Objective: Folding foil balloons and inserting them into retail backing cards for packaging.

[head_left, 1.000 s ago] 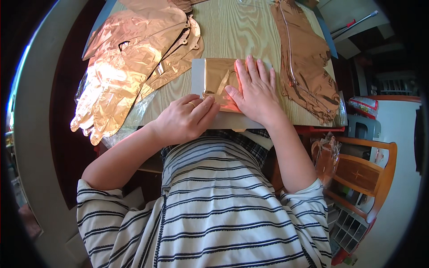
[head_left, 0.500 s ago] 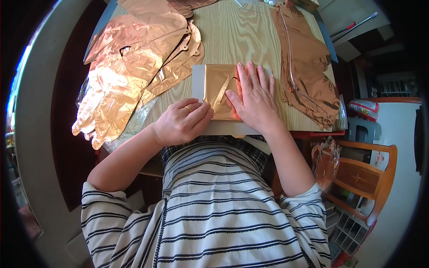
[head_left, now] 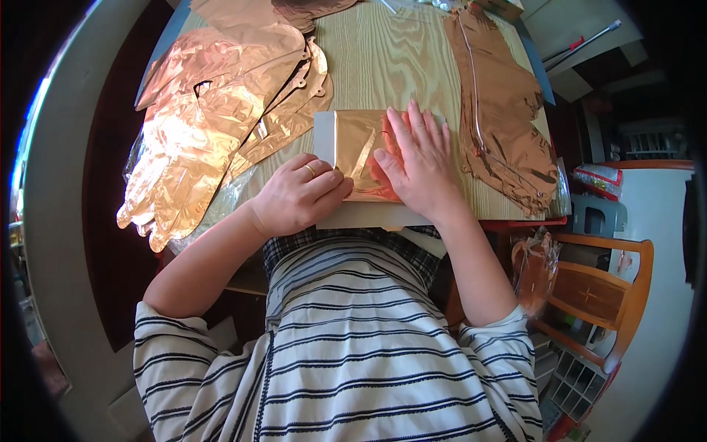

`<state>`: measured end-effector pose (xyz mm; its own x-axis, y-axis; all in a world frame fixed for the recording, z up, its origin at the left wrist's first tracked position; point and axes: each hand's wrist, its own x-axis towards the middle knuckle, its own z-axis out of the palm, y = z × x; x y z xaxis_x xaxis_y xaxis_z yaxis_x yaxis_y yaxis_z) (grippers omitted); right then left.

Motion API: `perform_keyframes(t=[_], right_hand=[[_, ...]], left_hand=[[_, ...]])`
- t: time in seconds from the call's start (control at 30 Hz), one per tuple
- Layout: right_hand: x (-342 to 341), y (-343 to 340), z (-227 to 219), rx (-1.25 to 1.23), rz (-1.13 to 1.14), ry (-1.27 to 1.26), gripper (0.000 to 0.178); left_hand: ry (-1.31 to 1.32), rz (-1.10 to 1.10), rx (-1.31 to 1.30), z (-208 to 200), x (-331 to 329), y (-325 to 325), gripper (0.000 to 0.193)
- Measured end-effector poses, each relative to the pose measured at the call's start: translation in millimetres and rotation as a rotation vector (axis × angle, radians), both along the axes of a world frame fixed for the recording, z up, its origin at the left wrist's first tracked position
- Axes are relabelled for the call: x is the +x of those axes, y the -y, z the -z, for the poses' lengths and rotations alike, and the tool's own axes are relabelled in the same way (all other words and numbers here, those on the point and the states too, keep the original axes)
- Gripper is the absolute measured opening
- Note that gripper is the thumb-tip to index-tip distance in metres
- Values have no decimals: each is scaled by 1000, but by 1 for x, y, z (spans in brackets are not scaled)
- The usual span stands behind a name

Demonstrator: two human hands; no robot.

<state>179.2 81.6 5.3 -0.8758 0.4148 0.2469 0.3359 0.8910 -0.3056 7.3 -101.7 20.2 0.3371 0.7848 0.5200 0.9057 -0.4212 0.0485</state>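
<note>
A copper-coloured foil balloon (head_left: 359, 144), folded into a flat, shiny rectangle, lies on a grey board (head_left: 324, 136) at the table's near edge. My left hand (head_left: 305, 190), with a ring on one finger, is closed at the foil's near left corner and seems to pinch its edge; the fingertips are partly hidden. Flat across the right side of the foil rests my right hand (head_left: 425, 163), its fingers stretched out and its thumb spread to the left. That hand covers the foil's right edge and part of the board.
Flat copper foil balloons (head_left: 199, 118) are piled on the left of the wooden table (head_left: 375, 59), over some clear plastic. More copper foil (head_left: 501, 110) with a pale cord across it lies on the right. A wooden chair (head_left: 596, 291) stands at the right, beside a plastic-wrapped copper bundle (head_left: 535, 269).
My left hand has shifted slightly, its fingers turned a little more over the foil's corner. The right hand stays flat in nearly the same place. The view has moved slightly.
</note>
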Motion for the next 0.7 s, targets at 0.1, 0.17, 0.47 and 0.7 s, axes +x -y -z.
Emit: perform_keyframes(t=[0.1,0.17,0.47,0.7], right_hand=[[16,3,-20,104,-83,-79,67],[32,10,-26,106,-225,-85,65],[36,32,-3,325,-308,-219,31],[35,26,-5,361,-353,-235,27]], left_hand=[[28,-1,0,2,0,2,37],[55,6,-4,5,-1,2,38],[138,20,-44,2,-3,5,35],[229,-119,-21,3,-2,11,34]])
